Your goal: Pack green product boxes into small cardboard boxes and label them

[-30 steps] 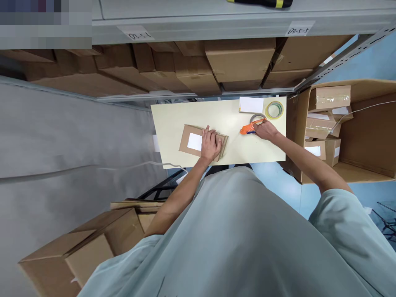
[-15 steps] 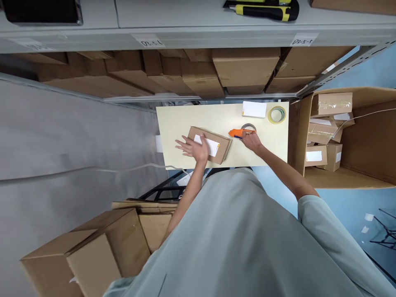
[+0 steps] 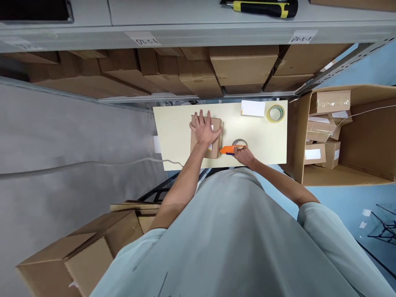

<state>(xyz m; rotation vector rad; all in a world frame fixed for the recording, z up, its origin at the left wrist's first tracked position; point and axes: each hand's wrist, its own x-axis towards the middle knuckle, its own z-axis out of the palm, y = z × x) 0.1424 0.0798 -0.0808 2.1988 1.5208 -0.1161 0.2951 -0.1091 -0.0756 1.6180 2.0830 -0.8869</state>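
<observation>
A small cardboard box [image 3: 215, 152] with a white label lies on the pale table [image 3: 173, 144]. My left hand [image 3: 204, 129] is spread flat over its top, fingers apart, covering much of the label. In my right hand [image 3: 244, 156] is an orange tape dispenser [image 3: 228, 149], fingers wrapped round its handle. A tape roll [image 3: 240, 142] sits on the dispenser. The dispenser's front end is at the right side of the box, near its lower corner; whether they touch I cannot tell.
At the table's back right are a white box [image 3: 253, 108] and a yellowish tape roll [image 3: 275, 113]. A large carton [image 3: 365, 175] with several small boxes stands to the right. Shelving [image 3: 192, 35] full of boxes crosses the back. Cartons [image 3: 89, 255] stand lower left; a cable [image 3: 123, 163] reaches the table.
The box has turned more upright in view. My left hand has moved up and right onto its top. My right hand brought the tape dispenser left and nearer me, up to the box's side.
</observation>
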